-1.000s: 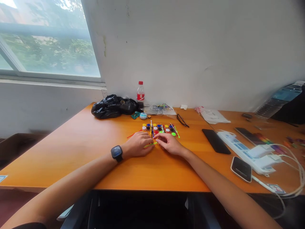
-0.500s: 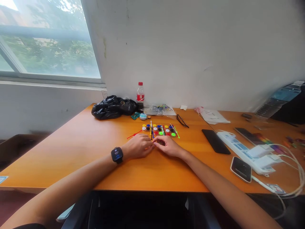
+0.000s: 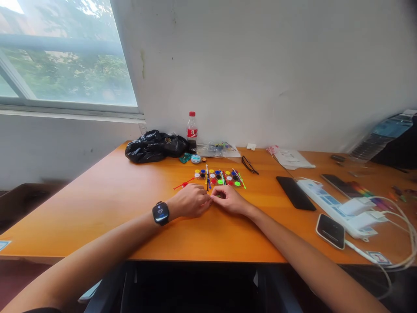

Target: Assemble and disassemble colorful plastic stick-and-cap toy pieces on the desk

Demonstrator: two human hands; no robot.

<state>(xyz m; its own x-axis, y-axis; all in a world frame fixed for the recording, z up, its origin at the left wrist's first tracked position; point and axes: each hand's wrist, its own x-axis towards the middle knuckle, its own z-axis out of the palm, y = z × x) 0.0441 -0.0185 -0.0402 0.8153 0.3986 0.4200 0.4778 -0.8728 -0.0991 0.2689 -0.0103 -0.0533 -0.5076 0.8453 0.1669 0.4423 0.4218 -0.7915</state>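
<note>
My left hand (image 3: 192, 200), with a black smartwatch (image 3: 160, 213) on its wrist, is closed low over the table. Its fingertips meet those of my right hand (image 3: 231, 200), which is pinched, and anything small between them is hidden. Just beyond lie rows of small round discs (image 3: 213, 176) in yellow, blue, white, black, red and green. Thin coloured plastic sticks (image 3: 207, 176) lie among them. Left of these, a red stick (image 3: 180, 184) lies beside a red disc (image 3: 185, 184) near my left knuckles. A bit of green shows under my right fingers.
A black plastic bag (image 3: 156, 148), a cola bottle (image 3: 192, 130), a clear bag of parts (image 3: 218, 150) and glasses (image 3: 249, 165) lie toward the wall. On the right are a black phone (image 3: 295, 193), a power strip (image 3: 329, 206) with chargers and cables, and a white-rimmed device (image 3: 330, 231).
My left hand has shifted slightly toward me, and the red disc by its knuckles shows more. The fingertips of both hands stay together. The discs and sticks lie as before.
</note>
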